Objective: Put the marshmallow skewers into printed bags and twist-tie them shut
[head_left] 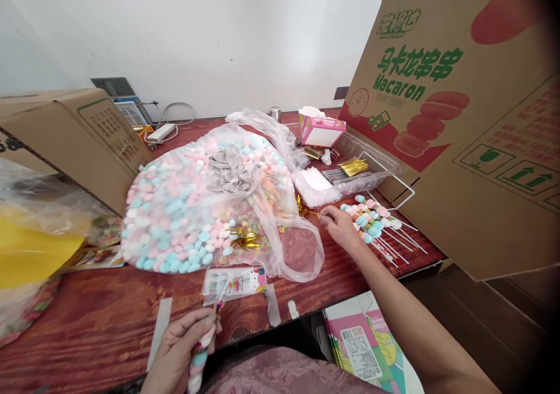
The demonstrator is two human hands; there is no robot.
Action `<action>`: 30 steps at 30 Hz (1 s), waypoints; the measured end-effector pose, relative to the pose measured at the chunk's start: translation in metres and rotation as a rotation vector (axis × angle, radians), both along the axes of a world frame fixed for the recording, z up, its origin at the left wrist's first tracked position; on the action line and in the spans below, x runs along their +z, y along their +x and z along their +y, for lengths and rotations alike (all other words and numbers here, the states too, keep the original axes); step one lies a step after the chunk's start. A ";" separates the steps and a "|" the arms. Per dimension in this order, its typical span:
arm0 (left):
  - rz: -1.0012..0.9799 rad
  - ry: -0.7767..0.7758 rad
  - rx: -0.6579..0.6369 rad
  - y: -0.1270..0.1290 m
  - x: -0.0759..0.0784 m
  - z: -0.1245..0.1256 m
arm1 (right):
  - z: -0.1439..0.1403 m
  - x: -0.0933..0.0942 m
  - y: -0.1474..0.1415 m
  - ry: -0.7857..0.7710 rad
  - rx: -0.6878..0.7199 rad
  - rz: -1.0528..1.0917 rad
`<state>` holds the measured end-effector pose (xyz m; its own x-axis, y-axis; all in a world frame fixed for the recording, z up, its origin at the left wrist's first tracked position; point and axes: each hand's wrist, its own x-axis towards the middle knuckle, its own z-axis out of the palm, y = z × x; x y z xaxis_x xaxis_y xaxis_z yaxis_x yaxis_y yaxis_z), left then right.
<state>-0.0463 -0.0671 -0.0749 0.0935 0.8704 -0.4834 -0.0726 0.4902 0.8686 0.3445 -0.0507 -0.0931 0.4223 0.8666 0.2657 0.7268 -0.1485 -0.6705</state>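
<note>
My left hand (186,347) is closed around a marshmallow skewer (199,359) with pink, white and blue pieces, at the table's front edge. Its upper end appears gathered in clear wrapping, pinched between thumb and finger. To the right, my right hand (339,225) pinches the end of a gold twist tie (318,213) beside a small bunch of gold twist ties (301,205). More gold twist ties (245,238) lie on the large clear bag of pastel marshmallows (175,207). Several finished-looking marshmallow skewers (370,219) with white sticks lie just right of my right hand.
A printed clear packet (234,282) lies before the big bag. Behind my right hand, a clear plastic tray (376,169) holds sticks, ties and a pink carton (321,129). Cardboard boxes stand left (74,132) and right (437,149). Tape strips (160,330) stick to the table.
</note>
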 end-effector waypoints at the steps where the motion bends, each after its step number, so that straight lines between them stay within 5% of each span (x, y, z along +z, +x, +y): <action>1: -0.006 0.000 0.006 0.001 0.002 0.001 | -0.002 0.001 0.003 0.041 -0.008 0.046; 8: -0.083 -0.023 -0.089 0.016 0.007 0.003 | -0.017 0.013 -0.006 0.276 -0.054 0.271; 13: -0.150 -0.029 -0.219 0.021 0.014 0.008 | -0.040 0.031 -0.049 0.311 0.050 0.325; 19: -0.436 -0.147 -0.371 0.037 0.030 0.008 | -0.054 0.034 -0.126 0.509 0.529 -0.397; 23: -0.521 -0.202 -0.378 0.046 0.025 0.002 | -0.046 0.023 -0.149 0.656 0.614 -0.577; 27: -0.498 -0.156 -0.304 0.039 0.017 0.003 | -0.043 0.019 -0.159 0.668 0.595 -0.329; 30: -0.363 -0.012 -0.360 0.027 0.015 0.006 | -0.044 0.022 -0.164 0.384 0.619 0.138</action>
<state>-0.0191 -0.0610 -0.0601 0.5505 0.7464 -0.3738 -0.1934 0.5497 0.8127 0.1808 -0.0943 -0.0711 -0.0619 0.8137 0.5780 0.5073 0.5244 -0.6839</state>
